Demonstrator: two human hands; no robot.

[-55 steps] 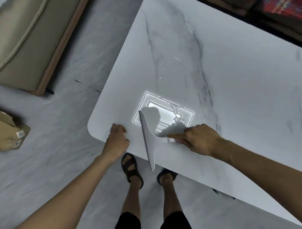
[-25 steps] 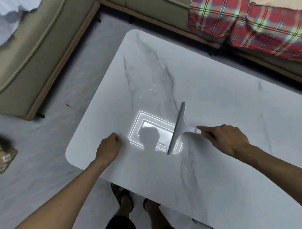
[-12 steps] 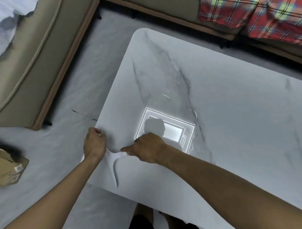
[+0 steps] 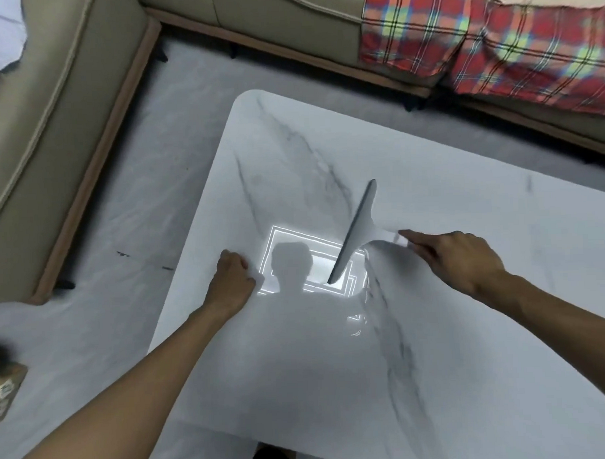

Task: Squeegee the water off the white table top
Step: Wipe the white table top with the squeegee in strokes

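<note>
Right hand (image 4: 461,258) closed around squeegee (image 4: 357,232) handle, left hand (image 4: 232,274) curled, knuckles on white table top (image 4: 436,362).

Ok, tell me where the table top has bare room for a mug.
Free: the far corner of the table top beyond the squeegee, and the wide stretch behind the right hand. Crowded: between the left hand and the squeegee.

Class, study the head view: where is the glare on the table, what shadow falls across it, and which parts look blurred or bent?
Head view: bright rectangular glare on the white table top, a head-shaped shadow across it; the squeegee and right hand slightly motion-blurred; the sofa edge bowed by the wide-angle lens.
</note>
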